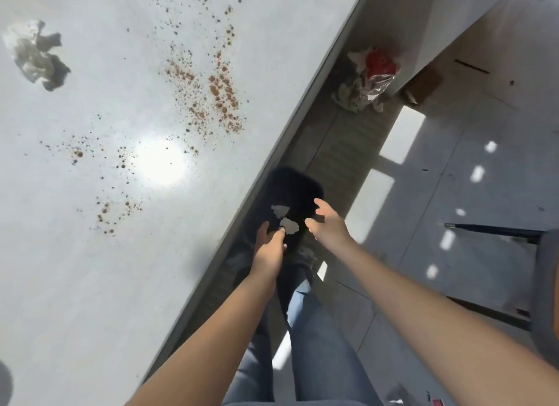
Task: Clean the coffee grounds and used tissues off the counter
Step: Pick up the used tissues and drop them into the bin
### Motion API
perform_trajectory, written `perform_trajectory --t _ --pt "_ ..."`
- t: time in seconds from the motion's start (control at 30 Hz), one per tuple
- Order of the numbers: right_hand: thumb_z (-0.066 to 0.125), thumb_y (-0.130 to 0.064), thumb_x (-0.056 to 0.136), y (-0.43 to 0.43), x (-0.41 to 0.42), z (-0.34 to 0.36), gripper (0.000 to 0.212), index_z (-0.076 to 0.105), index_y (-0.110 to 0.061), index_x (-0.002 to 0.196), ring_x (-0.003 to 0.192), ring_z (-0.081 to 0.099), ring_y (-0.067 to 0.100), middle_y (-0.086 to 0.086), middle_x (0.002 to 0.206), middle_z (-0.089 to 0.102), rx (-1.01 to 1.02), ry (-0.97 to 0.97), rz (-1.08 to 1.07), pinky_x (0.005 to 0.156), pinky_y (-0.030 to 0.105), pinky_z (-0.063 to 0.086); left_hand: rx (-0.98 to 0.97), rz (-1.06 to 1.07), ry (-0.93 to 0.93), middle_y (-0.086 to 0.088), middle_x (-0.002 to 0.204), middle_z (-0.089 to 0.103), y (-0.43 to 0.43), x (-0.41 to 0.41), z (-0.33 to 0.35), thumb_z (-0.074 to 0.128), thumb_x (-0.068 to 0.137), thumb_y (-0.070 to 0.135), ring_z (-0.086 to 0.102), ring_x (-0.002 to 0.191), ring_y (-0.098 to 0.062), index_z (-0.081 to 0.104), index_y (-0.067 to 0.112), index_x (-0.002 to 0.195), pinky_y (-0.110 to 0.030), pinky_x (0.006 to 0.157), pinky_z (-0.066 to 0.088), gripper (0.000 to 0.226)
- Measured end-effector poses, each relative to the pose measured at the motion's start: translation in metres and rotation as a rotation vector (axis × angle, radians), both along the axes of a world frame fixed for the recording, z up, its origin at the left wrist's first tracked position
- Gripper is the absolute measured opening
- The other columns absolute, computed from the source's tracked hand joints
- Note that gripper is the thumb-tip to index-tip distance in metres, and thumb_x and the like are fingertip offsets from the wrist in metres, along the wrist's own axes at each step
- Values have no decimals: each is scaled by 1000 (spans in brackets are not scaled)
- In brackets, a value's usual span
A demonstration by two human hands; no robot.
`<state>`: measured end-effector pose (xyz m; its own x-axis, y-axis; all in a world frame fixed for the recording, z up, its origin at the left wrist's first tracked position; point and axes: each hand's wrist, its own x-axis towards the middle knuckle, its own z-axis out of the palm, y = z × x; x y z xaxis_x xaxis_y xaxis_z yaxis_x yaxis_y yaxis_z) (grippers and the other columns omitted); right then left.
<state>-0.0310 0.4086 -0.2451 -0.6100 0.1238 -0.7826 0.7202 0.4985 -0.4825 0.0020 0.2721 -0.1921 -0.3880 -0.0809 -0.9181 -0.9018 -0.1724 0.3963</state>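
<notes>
- Hovering over a dark bin (290, 190) just below the edge of the worktop (90, 284), both hands are clear of the worktop itself.
- The left hand (269, 249) is at the bin's near rim, with thumb and fingers (279, 234) narrowly curved and one fingertip right beside a white scrap (289, 226). I cannot tell whether it pinches the scrap or the rim.
- The right hand (328, 224) hangs above the bin's right side, its fingers loosely curled and apart, holding nothing.
- A second white scrap (279, 209) shows against the bin's dark mouth (both look like torn tissue).
- Coffee grounds (222, 94) lie scattered in brown patches across the worktop, thickest near its edge and thinner toward the middle.
- A crumpled tissue (33, 53) lies on the worktop at the far left, well apart from the grounds.
- On the floor (453, 193) beyond the bin sits a clear bag (369, 78) of rubbish with something red inside.
</notes>
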Motion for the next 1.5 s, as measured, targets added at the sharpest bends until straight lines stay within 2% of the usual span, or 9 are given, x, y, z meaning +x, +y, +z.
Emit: perform_trajectory --t 0.1,0.37,0.63,0.87,1.07,1.17,1.23,1.37,1.5 --pt "51 -20 90 0 -1 10 58 35 -27 146 127 49 25 5 147 44 31 63 1 107 41 40 -22 -146 61 2 153 34 -1 -3 10 45 97 37 38 137 -19 19 33 149 -33 113 29 58" --pt "46 -11 90 -7 -16 56 49 47 -25 137 101 58 8 -4 137 51 -20 377 -93 92 26 43 -28 -465 365 10 160 14 1 -17 58 43 97 40 16 145 -7 8 30 151 -34 120 17 65" --pt "43 -11 81 -29 -47 136 41 55 -32 114 96 62 19 -8 116 56 -171 803 -152 77 37 54 -91 -400 700 29 137 37 4 -35 143 45 91 47 34 128 10 18 44 146 -16 102 27 61" --pt "46 -4 86 -84 -96 206 30 61 -28 95 90 59 1 -11 94 64 -150 1036 101 74 11 44 -507 -170 919 12 145 46 -66 -49 196 50 95 29 41 130 -1 35 29 144 -22 107 33 52" --pt "49 -3 89 -173 -112 230 30 69 -24 101 102 56 2 -18 102 63 -179 1011 423 90 43 51 -694 116 817 8 124 56 -167 -39 196 54 91 19 59 97 -7 50 27 126 -17 77 45 36" --pt "48 -6 91 -219 -119 232 35 69 -24 112 125 46 12 -8 127 61 -85 967 626 110 45 31 -647 408 782 5 110 63 -218 -35 193 49 90 9 65 77 -10 57 27 106 -28 74 54 26" --pt "45 -8 93 -246 -124 234 40 61 -24 126 137 35 13 -5 144 49 -30 934 717 112 36 18 -704 497 763 5 107 63 -248 -39 190 49 88 8 63 79 -14 58 24 105 -34 75 55 25" --pt "41 -13 97 -280 -142 228 47 45 -24 142 145 24 14 -1 156 32 86 845 857 116 41 15 -822 484 677 -3 125 46 -295 -60 180 58 87 11 56 84 -11 55 18 114 -12 65 46 29" --pt "42 -17 97 -298 -161 215 40 53 -29 134 139 32 21 0 154 35 259 793 1000 108 41 21 -928 227 544 -5 134 34 -324 -75 167 63 82 16 53 108 -23 48 17 128 -34 87 44 49"
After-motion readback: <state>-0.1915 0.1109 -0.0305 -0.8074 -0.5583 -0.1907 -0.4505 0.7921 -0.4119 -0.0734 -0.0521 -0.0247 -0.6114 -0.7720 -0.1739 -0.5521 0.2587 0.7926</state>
